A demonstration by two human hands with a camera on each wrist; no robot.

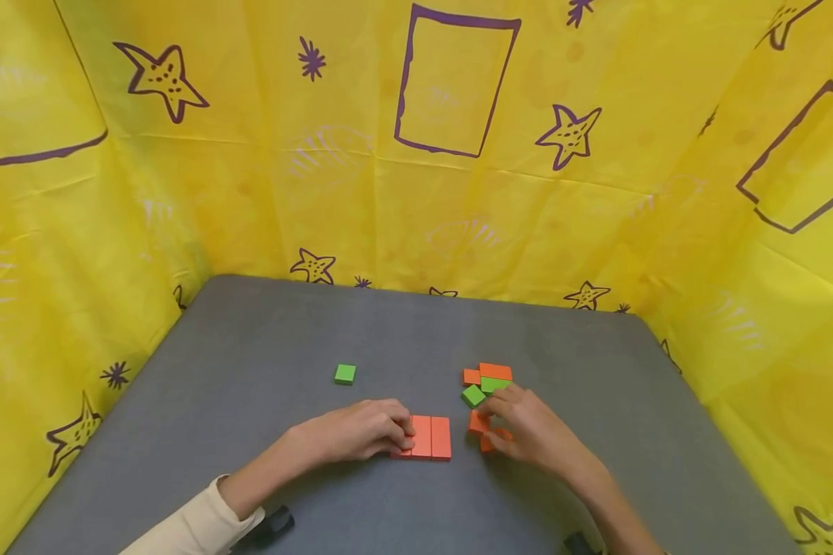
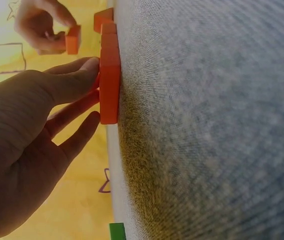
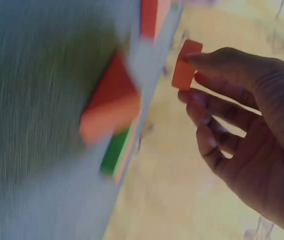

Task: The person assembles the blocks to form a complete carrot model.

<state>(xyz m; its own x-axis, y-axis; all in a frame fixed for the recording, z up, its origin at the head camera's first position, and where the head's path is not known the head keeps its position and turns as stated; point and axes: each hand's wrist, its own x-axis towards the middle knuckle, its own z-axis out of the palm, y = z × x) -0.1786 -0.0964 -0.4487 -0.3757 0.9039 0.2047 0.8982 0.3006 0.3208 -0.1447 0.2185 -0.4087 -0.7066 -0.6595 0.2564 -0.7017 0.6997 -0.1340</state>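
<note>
Flat red-orange blocks lie side by side in a row (image 1: 431, 438) on the grey table. At its left end, my left hand (image 1: 361, 432) rests its fingertips and thumb on top of the nearest block (image 2: 110, 85). To the right of the row, my right hand (image 1: 531, 428) pinches a small orange block (image 3: 187, 65) between thumb and fingers. That block is raised off the table, as the right wrist view shows. Below the right hand lies another orange block (image 1: 487, 443), partly hidden by the fingers.
Beyond the right hand sit a tilted green block (image 1: 473, 396), a longer green block (image 1: 496, 384), an orange block (image 1: 496, 371) and a smaller orange one (image 1: 471, 377). A lone green block (image 1: 345, 375) lies farther left. Yellow patterned cloth (image 1: 430, 200) surrounds the table.
</note>
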